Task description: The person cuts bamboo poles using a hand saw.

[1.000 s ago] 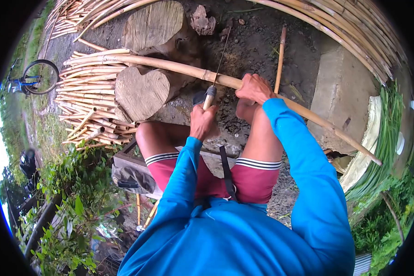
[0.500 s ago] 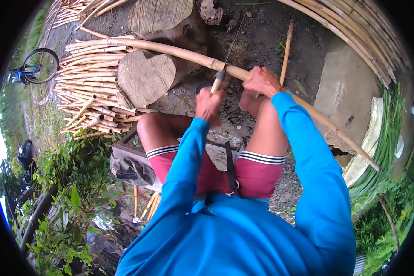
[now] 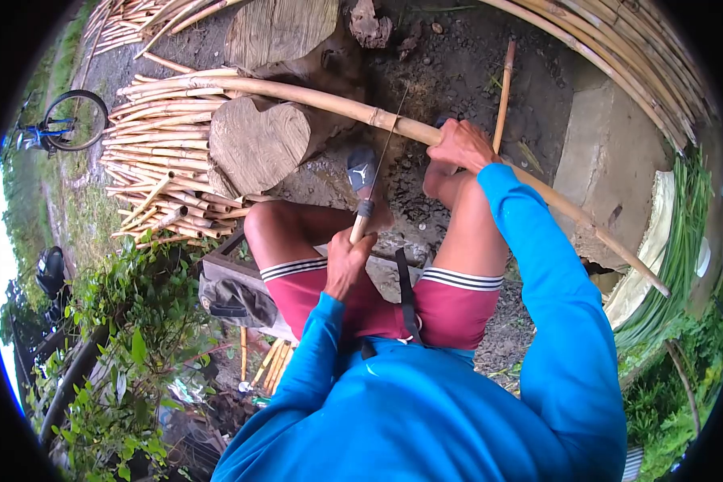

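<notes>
A long bamboo pole [image 3: 325, 99] runs slantwise across the view, from the stacked pieces at left to the lower right. Wrapped round it near the right knee is my right hand [image 3: 463, 145]. My left hand [image 3: 349, 263] is closed on the light handle of a thin-bladed saw [image 3: 383, 163], with dark wrapping where handle and blade meet. The blade crosses the pole just left of my right hand, its tip showing a little beyond the pole. Left of my legs, a heart-shaped wooden stump [image 3: 257, 145] stands close under the pole.
Cut bamboo pieces [image 3: 157, 153] lie stacked at left, with a second stump [image 3: 281, 36] behind. Long bamboo poles [image 3: 618, 56] curve along the upper right beside a concrete block [image 3: 598, 153]. One short bamboo stick [image 3: 504, 96] lies beyond my right hand. A bicycle wheel [image 3: 75, 120] shows far left.
My left hand has drawn the saw back toward my body, so more blade now shows on the near side of the pole. My right hand keeps its grip on the pole.
</notes>
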`<action>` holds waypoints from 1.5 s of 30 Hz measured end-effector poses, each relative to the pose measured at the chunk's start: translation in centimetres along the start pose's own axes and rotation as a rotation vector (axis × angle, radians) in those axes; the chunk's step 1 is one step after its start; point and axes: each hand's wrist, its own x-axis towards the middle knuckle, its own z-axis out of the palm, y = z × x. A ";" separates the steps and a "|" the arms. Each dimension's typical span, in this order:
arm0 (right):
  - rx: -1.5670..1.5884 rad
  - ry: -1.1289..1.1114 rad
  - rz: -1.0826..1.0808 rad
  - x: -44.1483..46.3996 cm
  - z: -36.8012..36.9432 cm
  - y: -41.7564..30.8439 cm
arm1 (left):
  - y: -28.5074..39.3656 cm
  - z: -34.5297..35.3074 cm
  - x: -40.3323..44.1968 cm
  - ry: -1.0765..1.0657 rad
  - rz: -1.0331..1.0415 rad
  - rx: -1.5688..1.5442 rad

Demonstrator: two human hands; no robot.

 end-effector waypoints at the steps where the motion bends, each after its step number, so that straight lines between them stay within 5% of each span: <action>1: -0.005 0.010 0.009 -0.5 -0.3 -0.4 | 0.8 -0.8 -0.8 0.027 -0.015 0.066; 9: 0.010 0.074 0.024 -0.9 0.1 -0.3 | 4.7 2.6 9.7 -0.029 -0.036 0.014; 10: 0.024 0.050 0.030 -1.3 -0.1 -0.8 | 4.7 1.9 8.7 0.022 0.251 0.116; 12: 0.006 0.068 0.025 -0.8 -0.5 -0.3 | 2.3 0.7 6.2 0.058 0.398 0.160; 14: 0.028 -0.001 -0.003 -0.1 0.0 0.7 | -2.1 -1.1 1.7 -0.005 0.099 0.179; 21: 0.031 0.007 0.006 -0.4 -0.6 -0.5 | 0.5 0.2 3.3 0.006 0.008 0.059; 22: 0.034 0.004 0.007 -0.2 -0.3 -0.5 | -0.3 0.8 6.4 0.044 0.555 0.571; 23: 0.026 0.029 0.002 0.1 0.1 -0.3 | 3.9 1.4 8.2 0.035 0.026 0.129; 24: 0.057 -0.013 0.010 -0.2 -0.1 -0.4 | 2.1 2.2 9.8 0.032 0.010 0.120; 26: 0.026 0.027 0.017 -0.7 -0.4 -0.8 | 0.7 0.7 7.4 0.135 0.717 0.605; 27: 0.026 0.027 0.021 -0.8 -0.6 -0.5 | 0.1 -0.5 5.1 -0.059 0.207 0.270; 31: 0.047 0.002 -0.015 -0.6 -0.1 -0.5 | -2.7 -2.1 -1.2 -0.034 -0.096 0.156; 37: 0.031 -0.016 -0.006 -0.7 0.6 -0.3 | 2.4 1.8 7.9 0.004 -0.024 0.091; 40: 0.049 0.038 -0.010 0.0 -0.4 0.3 | -0.7 -0.4 4.2 0.067 0.342 0.242; 41: 0.040 0.028 -0.038 0.1 -0.4 0.5 | -0.5 -1.8 1.2 -0.024 0.072 0.210; 45: 0.027 0.063 -0.044 -0.6 0.0 0.0 | -0.6 -1.8 0.2 -0.064 -0.052 0.099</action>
